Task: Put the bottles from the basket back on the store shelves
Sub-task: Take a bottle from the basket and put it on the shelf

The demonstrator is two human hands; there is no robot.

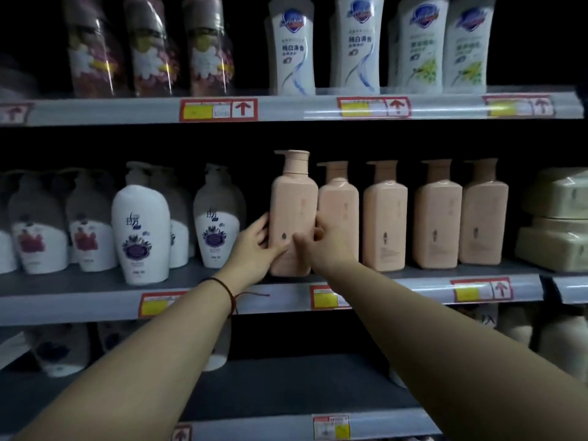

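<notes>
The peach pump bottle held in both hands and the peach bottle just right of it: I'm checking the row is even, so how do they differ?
The held bottle stands nearer the shelf edge; its neighbour sits further back. Both hands, left hand and right hand, hold the held bottle; the neighbour stands free. Both are upright, same colour and shape.

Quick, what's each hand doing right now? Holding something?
Left hand: holds the pink pump bottle on its left side, thumb across the front.
Right hand: grips the same bottle's right side, thumb on the front.
</notes>
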